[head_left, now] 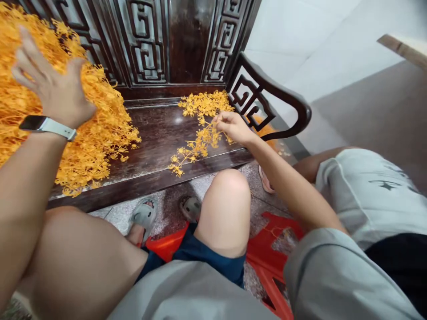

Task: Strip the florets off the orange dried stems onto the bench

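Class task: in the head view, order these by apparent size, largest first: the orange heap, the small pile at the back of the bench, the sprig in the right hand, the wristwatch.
1. Orange heap
2. Small pile and sprig: too alike to rank
3. Wristwatch: smallest, though nearer the camera

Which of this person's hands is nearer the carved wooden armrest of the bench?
Right. The right hand holds an orange sprig just beside the armrest. The left hand is far across the seat, spread on the big orange heap.
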`<action>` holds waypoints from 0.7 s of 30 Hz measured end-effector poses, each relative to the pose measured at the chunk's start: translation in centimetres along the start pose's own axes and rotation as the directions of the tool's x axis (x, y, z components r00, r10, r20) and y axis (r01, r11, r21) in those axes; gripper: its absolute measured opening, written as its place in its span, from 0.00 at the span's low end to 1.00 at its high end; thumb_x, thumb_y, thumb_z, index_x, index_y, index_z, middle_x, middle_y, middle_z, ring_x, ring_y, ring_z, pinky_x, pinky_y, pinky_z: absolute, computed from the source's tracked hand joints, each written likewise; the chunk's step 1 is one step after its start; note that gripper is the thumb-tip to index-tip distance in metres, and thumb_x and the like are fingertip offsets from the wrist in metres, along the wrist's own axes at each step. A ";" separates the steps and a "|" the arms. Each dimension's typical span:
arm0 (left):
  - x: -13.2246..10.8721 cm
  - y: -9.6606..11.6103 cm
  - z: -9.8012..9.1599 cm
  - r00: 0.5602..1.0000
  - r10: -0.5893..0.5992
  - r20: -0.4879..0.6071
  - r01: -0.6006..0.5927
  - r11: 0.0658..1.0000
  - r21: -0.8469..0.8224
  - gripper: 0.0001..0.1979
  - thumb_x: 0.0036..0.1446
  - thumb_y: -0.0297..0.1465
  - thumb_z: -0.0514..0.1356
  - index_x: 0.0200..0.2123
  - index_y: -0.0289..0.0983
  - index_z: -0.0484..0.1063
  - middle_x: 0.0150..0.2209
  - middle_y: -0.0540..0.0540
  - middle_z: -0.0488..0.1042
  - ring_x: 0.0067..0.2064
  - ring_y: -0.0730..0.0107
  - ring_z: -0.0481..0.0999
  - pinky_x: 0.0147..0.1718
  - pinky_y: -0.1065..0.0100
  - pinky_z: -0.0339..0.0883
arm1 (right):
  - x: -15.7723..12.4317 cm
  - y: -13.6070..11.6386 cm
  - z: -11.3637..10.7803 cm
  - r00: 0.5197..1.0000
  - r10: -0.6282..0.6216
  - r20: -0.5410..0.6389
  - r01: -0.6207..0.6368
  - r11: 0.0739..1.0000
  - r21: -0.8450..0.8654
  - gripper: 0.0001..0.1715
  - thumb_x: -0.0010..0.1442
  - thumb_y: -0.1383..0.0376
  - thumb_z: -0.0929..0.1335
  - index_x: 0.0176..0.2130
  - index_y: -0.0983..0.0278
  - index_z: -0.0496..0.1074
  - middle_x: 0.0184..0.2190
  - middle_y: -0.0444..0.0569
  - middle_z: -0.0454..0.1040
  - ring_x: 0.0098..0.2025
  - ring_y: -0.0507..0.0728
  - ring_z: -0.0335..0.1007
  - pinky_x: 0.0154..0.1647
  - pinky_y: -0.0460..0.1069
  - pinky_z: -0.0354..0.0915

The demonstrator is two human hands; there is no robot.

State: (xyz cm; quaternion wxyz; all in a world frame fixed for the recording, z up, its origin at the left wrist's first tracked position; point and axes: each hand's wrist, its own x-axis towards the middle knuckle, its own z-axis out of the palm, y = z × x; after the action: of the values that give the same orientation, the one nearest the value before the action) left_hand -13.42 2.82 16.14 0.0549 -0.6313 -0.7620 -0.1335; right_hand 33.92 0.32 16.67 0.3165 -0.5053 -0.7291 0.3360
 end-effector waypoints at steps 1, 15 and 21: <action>-0.1 0.9 -0.9 0.993 0.115 -0.008 -0.115 0.993 -0.023 0.34 0.70 0.40 0.61 0.76 0.53 0.59 0.81 0.63 0.06 0.84 0.30 0.27 0.79 0.25 0.29 | 0.1 -0.5 0.2 0.999 0.040 -0.033 -0.036 0.995 0.096 0.15 0.58 0.63 0.72 0.28 0.59 0.61 0.33 0.47 0.73 0.41 0.56 0.68 0.40 0.51 0.63; -2.4 17.4 3.3 0.888 0.459 -0.005 -0.240 0.455 -0.858 0.10 0.64 0.37 0.71 0.37 0.36 0.78 0.31 0.46 0.76 0.36 0.65 0.73 0.40 0.60 0.68 | 5.1 -5.9 5.2 0.991 0.088 -0.102 -0.021 0.849 0.528 0.17 0.60 0.64 0.75 0.39 0.59 0.64 0.40 0.45 0.75 0.38 0.52 0.73 0.34 0.45 0.67; 0.0 15.0 3.4 0.926 0.367 -0.093 -0.287 0.521 -0.804 0.14 0.56 0.37 0.77 0.34 0.39 0.76 0.27 0.50 0.69 0.35 0.63 0.70 0.38 0.60 0.62 | 6.6 -3.5 5.7 0.995 0.067 -0.069 -0.044 0.956 0.290 0.16 0.54 0.68 0.76 0.39 0.59 0.68 0.39 0.48 0.75 0.43 0.59 0.72 0.40 0.53 0.73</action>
State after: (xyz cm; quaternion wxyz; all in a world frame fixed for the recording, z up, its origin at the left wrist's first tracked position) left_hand 1.50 6.23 14.87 -0.2461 -0.7236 -0.4872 -0.4224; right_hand 25.63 4.66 17.02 0.4056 -0.4869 -0.6448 0.4274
